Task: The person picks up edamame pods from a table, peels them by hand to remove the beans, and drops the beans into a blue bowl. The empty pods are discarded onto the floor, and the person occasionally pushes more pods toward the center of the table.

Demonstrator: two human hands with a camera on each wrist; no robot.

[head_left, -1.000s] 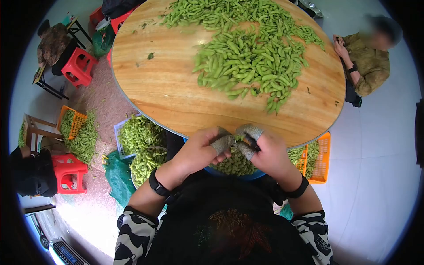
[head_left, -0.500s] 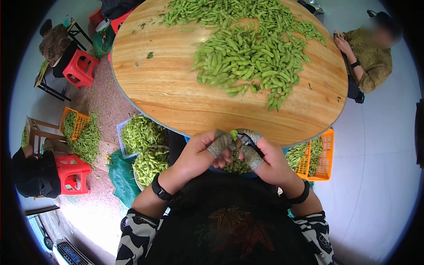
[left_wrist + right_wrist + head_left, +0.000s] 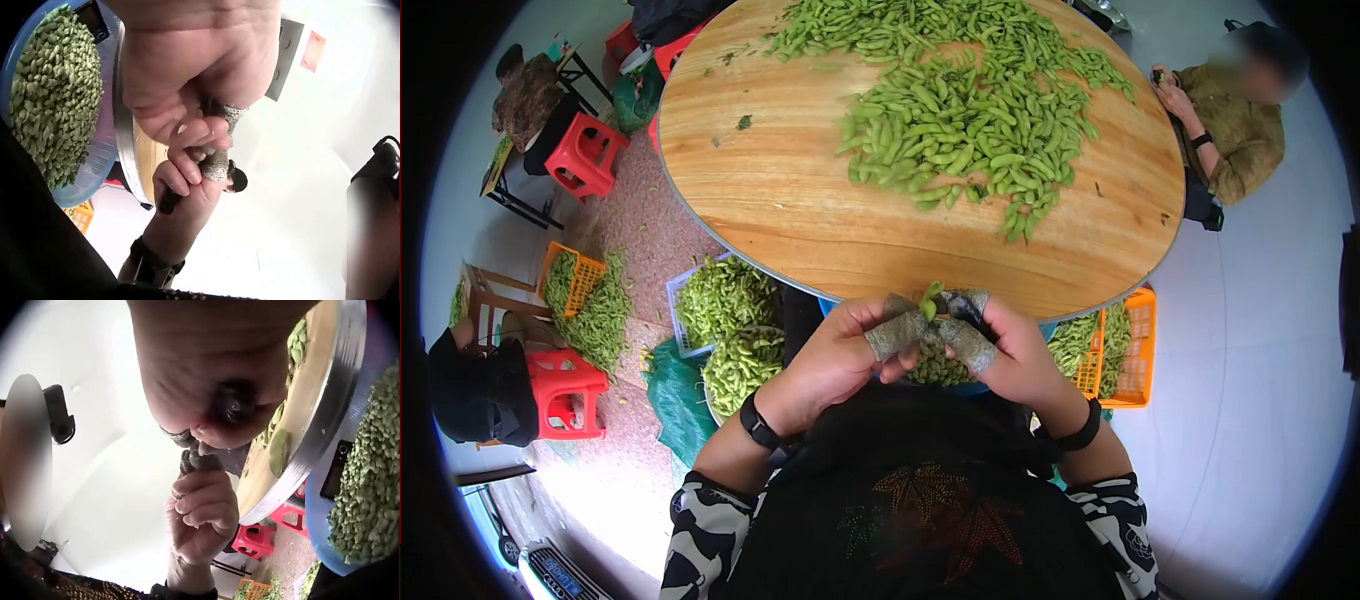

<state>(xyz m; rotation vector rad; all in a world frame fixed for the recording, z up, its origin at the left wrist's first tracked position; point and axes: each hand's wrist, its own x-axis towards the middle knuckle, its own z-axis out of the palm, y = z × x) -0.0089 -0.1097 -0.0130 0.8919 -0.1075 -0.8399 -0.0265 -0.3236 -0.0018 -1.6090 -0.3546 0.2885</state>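
Both hands meet at the table's near edge, thumbs and index fingers wrapped in grey tape. My left hand (image 3: 835, 350) pinches a green soybean pod (image 3: 930, 301), which points up between the fingertips. Against it, from the other side, come the taped fingertips of my right hand (image 3: 1020, 352). That hand's fingers curl round a dark tool (image 3: 234, 400) whose rounded end shows in the palm; its kind is hidden by the hand. Beneath the hands, a blue basin (image 3: 78, 199) holds a heap of shelled green beans (image 3: 59, 100).
Many pods (image 3: 980, 130) cover part of the round wooden table (image 3: 770, 210). Pod-filled containers stand at the left, including a white-blue crate (image 3: 681, 310), with an orange basket (image 3: 1138, 350) at the right. A phone-like black device (image 3: 337, 469) lies at the basin's side. Another person (image 3: 1230, 130) sits at right.
The pod between my fingertips has turned and now stands further up into view. Both hands stay together in nearly the same place, their fingers shifted a little around it.
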